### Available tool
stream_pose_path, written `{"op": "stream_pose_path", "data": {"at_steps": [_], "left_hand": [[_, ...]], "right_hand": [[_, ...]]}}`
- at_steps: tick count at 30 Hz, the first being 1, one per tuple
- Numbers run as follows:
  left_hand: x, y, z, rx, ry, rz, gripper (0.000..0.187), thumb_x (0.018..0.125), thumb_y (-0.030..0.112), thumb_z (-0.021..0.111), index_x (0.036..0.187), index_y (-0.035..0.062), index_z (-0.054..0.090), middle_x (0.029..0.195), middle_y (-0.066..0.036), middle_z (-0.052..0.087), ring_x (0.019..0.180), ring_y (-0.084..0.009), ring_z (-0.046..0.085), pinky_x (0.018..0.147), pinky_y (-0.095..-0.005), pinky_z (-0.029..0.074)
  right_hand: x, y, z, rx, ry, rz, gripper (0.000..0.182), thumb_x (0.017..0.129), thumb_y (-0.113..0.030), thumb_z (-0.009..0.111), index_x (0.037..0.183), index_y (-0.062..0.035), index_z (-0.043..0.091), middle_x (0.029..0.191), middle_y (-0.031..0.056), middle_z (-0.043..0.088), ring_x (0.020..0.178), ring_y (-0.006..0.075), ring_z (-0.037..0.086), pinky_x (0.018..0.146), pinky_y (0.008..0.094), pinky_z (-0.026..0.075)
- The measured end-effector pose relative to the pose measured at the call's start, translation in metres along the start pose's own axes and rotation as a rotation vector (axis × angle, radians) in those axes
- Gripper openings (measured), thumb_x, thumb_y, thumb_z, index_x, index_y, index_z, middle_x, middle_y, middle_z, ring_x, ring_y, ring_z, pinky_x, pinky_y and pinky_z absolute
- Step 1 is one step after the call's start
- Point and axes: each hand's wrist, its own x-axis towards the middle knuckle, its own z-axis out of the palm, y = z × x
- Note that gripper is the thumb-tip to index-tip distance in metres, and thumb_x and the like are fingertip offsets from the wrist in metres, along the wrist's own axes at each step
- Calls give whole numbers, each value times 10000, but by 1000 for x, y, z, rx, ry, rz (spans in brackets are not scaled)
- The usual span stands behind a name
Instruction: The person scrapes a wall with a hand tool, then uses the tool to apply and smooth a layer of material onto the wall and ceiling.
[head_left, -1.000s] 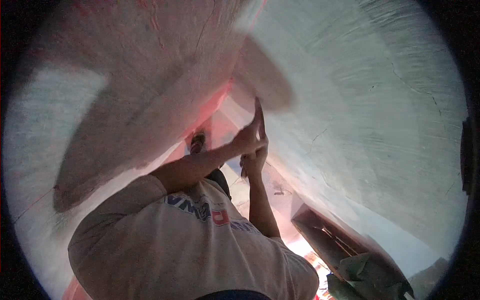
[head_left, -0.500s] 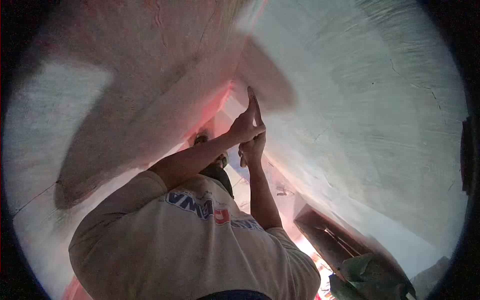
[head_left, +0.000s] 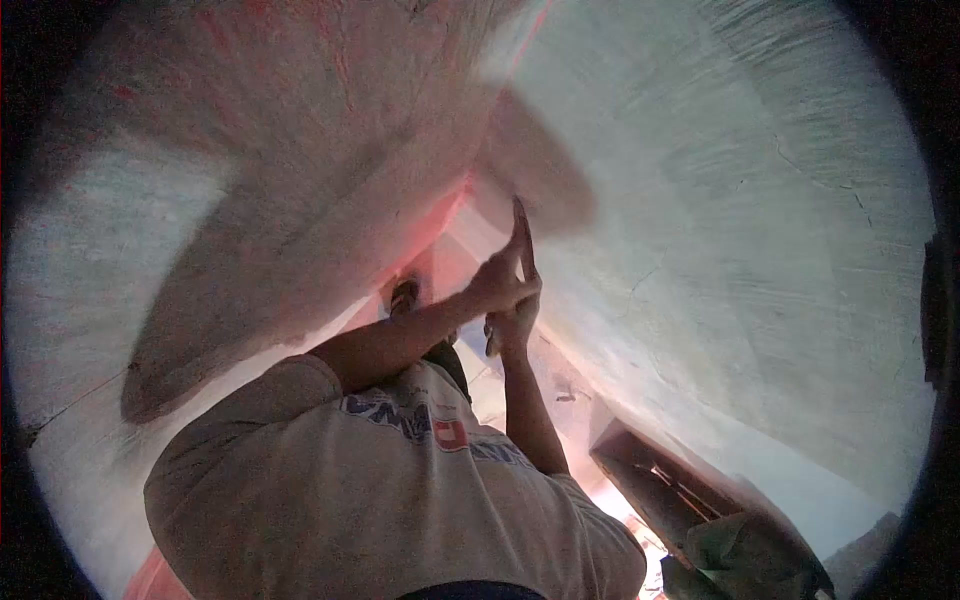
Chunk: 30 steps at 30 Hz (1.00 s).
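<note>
My left hand (head_left: 497,284) is raised in front of my chest, with finger length stretched upward and its thumb side against my right hand. Just below and beside it, my right hand (head_left: 516,322) touches it, one finger pointing up while its lower fingers are bent. The raised fingers come together near their tips, with a narrow gap lower down. Nothing held shows in either hand. Both forearms reach up from my light shirt (head_left: 380,500), which has blue and red lettering.
Pale, cracked wall surfaces rise at the left (head_left: 300,230) and right (head_left: 720,230), meeting in a reddish corner. Large shadows fall on them. At the lower right lies a dark open container (head_left: 640,478) with greenish cloth (head_left: 745,550). A foot (head_left: 404,296) shows below.
Both hands have shifted slightly down and right in view, still touching. The walls and container have also shifted a little in view.
</note>
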Motion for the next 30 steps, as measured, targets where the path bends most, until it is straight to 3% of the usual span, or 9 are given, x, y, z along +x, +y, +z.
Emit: {"op": "stream_pose_path", "data": {"at_steps": [1,5,16,18,20,22,27,29,30], "left_hand": [[6,28,-23,-58,-135,-300,1197,808,214,765,1631,67,-93,1451,-421,447,1179,-467,643,926,-482,567],[-11,19,17,10,5,-18,1228,806,188,750,1612,36,-163,1478,-418,414,1200,-482,623,921,-488,562],[-12,25,17,-99,-36,-40,1207,810,144,709,1629,108,-178,1672,-339,92,1406,-493,447,1067,-455,492],[5,-12,15,64,147,75,1196,821,174,719,1632,110,-158,1571,-370,342,1311,-487,549,989,-464,540],[33,-22,-18,139,236,-151,1151,842,236,768,1647,97,-43,1025,-304,718,900,-409,739,777,-456,602],[41,-13,-37,138,259,-145,1147,846,222,763,1641,78,-50,1008,-314,718,856,-422,740,752,-453,605],[10,-17,0,101,188,44,1150,830,224,746,1647,110,-56,1219,-376,621,957,-423,689,863,-450,568],[7,4,-19,45,72,-237,1119,807,206,752,1643,117,13,1312,-360,597,1139,-451,667,972,-478,550],[20,-16,-30,1,136,-128,1109,827,211,754,1641,78,11,1126,-365,646,945,-416,708,825,-450,583]], "right_hand": [[3,-22,4,36,-26,65,632,952,-183,657,1484,-11,363,807,65,603,557,119,547,470,283,447],[-23,-68,-14,-11,-11,70,692,932,-182,700,1509,0,364,1034,109,660,790,149,629,656,285,518],[-3,10,-19,-77,-2,-107,754,954,-190,673,1567,-12,273,846,88,659,518,94,546,428,258,424],[16,11,-8,-125,-68,-83,736,957,-198,672,1569,-45,292,808,78,642,505,96,537,413,266,412],[43,-8,20,-86,-116,7,708,960,-212,671,1563,-87,322,757,65,618,485,101,521,394,273,395],[49,-57,37,-6,-139,196,696,959,-222,675,1551,-79,339,741,61,614,477,110,518,389,277,399],[31,45,19,85,3,-405,699,966,-252,674,1539,-33,337,888,63,655,521,121,548,434,276,442],[24,21,31,102,-23,-196,688,968,-242,666,1538,-43,337,864,72,648,509,123,540,424,283,431],[30,-24,40,119,-79,-15,680,969,-231,659,1535,-40,334,816,71,636,492,128,530,410,290,421]]}}
